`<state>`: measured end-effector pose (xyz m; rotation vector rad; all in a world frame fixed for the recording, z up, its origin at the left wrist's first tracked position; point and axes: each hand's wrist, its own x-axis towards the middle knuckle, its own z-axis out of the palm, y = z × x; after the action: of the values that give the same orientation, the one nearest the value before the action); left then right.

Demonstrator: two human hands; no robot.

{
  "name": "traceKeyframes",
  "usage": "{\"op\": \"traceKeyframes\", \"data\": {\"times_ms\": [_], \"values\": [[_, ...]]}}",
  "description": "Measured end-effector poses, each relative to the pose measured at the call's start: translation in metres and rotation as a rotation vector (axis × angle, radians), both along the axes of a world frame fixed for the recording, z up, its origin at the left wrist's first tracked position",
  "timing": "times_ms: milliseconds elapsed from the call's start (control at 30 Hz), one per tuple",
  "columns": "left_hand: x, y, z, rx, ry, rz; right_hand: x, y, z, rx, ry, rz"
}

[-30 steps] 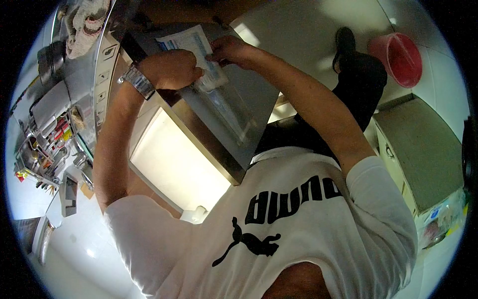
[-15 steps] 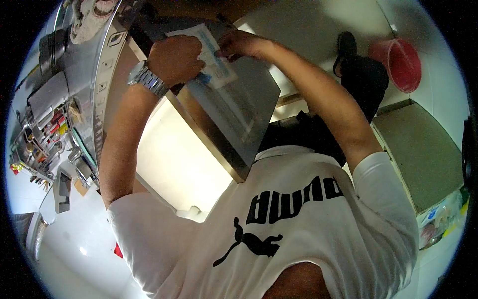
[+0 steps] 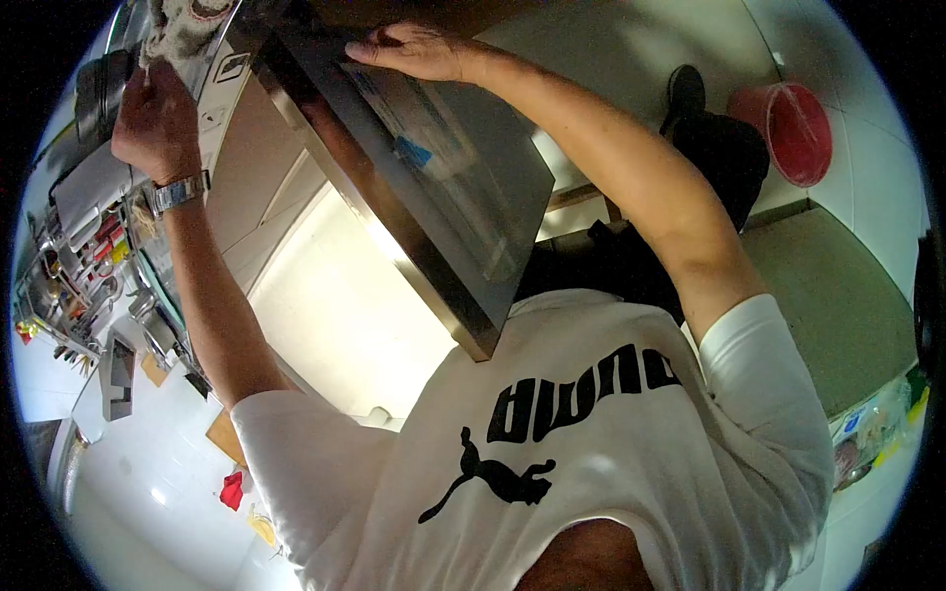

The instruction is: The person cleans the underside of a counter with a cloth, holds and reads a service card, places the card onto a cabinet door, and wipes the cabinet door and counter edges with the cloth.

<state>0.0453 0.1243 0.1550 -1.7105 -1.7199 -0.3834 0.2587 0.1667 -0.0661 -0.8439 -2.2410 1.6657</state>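
My left hand (image 3: 158, 128), with a metal watch (image 3: 180, 193) on its wrist, is up at the left over the edge of the metal counter. Its fingers are closed on the hanging end of a grey-white cloth (image 3: 187, 28). My right hand (image 3: 419, 51) has its fingers stretched out and holds nothing visible. It lies at the far end of a dark glossy panel (image 3: 473, 207) with a metallic edge; whether it presses on the panel I cannot tell. A small blue patch (image 3: 412, 151) and a faint pale rectangle show on the panel's face.
Utensils and small items (image 3: 108, 256) crowd the counter at the left. A red bucket (image 3: 796, 133) stands on the floor at the upper right. A greenish-topped box or cabinet (image 3: 828, 295) is at the right. A small red thing (image 3: 231, 491) lies at the lower left.
My left hand has moved left from the panel to the cloth and closed on it. My right hand has shifted left and opened out. The bright white-and-blue sheet no longer shows between them.
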Motion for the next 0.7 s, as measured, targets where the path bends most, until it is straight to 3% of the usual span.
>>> {"op": "traceKeyframes", "data": {"times_ms": [67,167,233,267,433,600,633,700], "values": [[-0.012,-0.003,-0.009,0.023,-0.091,0.051,0.002,-0.007,0.004,-0.009,0.279,-0.147],[-0.013,-0.005,-0.017,-0.019,-0.258,0.150,-0.002,-0.003,-0.006,-0.063,0.216,-0.038],[-0.007,-0.005,-0.018,-0.011,-0.445,0.056,0.007,-0.018,0.002,-0.093,0.195,-0.121],[-0.008,-0.005,-0.018,-0.010,-0.444,0.064,0.013,-0.024,0.007,-0.124,0.177,-0.205],[-0.008,-0.001,-0.018,-0.020,-0.231,0.175,0.021,-0.025,0.004,-0.139,0.219,-0.117],[-0.014,0.001,-0.018,-0.050,-0.270,0.159,0.010,-0.018,-0.014,-0.102,0.305,-0.013],[-0.019,0.001,-0.018,-0.070,-0.266,0.120,0.006,-0.018,-0.022,0.009,0.365,0.010],[-0.050,0.004,-0.019,-0.146,-0.031,0.137,0.009,-0.023,-0.026,0.111,0.418,0.030]]}}
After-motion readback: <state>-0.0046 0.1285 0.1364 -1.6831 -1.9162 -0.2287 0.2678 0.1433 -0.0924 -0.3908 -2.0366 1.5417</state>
